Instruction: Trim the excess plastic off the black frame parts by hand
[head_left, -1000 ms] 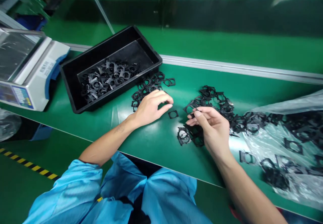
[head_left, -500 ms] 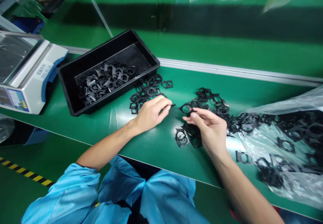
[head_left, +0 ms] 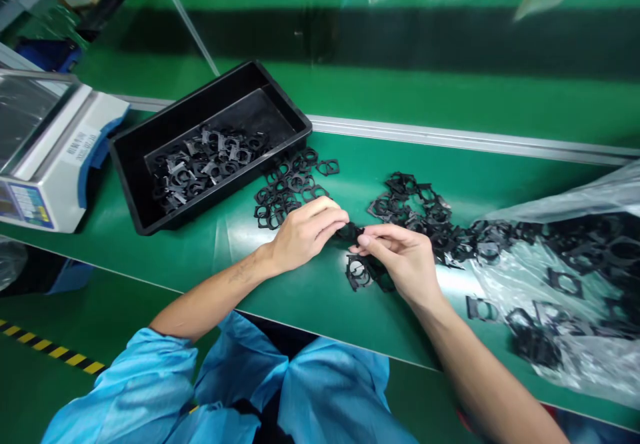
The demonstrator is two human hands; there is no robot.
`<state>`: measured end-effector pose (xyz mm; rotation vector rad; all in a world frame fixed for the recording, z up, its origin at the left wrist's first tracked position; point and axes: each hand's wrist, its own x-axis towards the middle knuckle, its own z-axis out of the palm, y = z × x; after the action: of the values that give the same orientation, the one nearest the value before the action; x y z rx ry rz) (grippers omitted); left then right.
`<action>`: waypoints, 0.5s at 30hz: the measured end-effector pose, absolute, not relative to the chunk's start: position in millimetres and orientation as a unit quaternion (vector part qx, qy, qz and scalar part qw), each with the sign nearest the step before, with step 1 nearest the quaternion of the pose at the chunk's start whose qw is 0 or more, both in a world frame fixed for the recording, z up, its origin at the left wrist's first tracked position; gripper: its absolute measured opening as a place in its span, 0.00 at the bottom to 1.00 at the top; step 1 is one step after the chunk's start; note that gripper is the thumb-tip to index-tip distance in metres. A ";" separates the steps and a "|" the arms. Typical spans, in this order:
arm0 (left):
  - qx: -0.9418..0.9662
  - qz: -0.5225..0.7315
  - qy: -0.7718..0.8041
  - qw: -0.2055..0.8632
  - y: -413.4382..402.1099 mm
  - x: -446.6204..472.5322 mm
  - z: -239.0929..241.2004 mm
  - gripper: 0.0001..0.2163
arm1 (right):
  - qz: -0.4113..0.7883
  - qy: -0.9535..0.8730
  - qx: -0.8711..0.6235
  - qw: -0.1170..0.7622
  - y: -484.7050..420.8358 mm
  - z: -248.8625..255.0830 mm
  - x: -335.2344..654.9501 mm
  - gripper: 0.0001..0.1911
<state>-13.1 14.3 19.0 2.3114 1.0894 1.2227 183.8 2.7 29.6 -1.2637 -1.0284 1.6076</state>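
Note:
Between my hands is a black plastic frame part (head_left: 352, 233), gripped at its left end by my left hand (head_left: 311, 232) and at its right end by my right hand (head_left: 400, 254). Both hands are closed in a pinch, and their fingers cover much of the part. Just below my right fingers lie loose frame parts (head_left: 359, 272) with round holes. Behind my right hand a heap of the same parts (head_left: 415, 201) spreads over the green table. Left of my left hand rests another group of parts (head_left: 290, 187), beside the black bin.
A black bin (head_left: 210, 209) holding many frame parts stands at the left. Beyond it is a white and blue weighing scale (head_left: 65, 177). At the right, a clear plastic bag (head_left: 520, 277) spills more parts. A metal rail (head_left: 425, 135) runs along the table's back.
My right hand has moved left with its black part, meeting my left hand. Both hands now hold the part together. The view has shifted slightly.

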 end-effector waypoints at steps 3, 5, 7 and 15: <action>0.813 0.425 0.376 0.133 13.3 -13.2 17.0 0.04 | 0.639 -0.410 -0.502 0.413 2.3 30.0 183.7 0.19; 0.814 0.427 0.373 0.126 11.8 -12.3 17.8 0.04 | 0.638 -0.412 -0.503 0.414 2.5 29.9 183.6 0.18; 0.813 0.429 0.370 0.131 10.4 -11.3 20.0 0.04 | 0.632 -0.411 -0.504 0.421 3.1 29.6 183.6 0.18; 0.805 0.440 0.371 0.143 8.6 -10.5 25.1 0.04 | 0.601 -0.427 -0.511 0.442 3.2 28.4 184.3 0.15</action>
<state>-10.5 8.6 25.1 2.3229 1.0692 1.2680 184.3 3.2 28.4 -1.2673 -1.0590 1.4917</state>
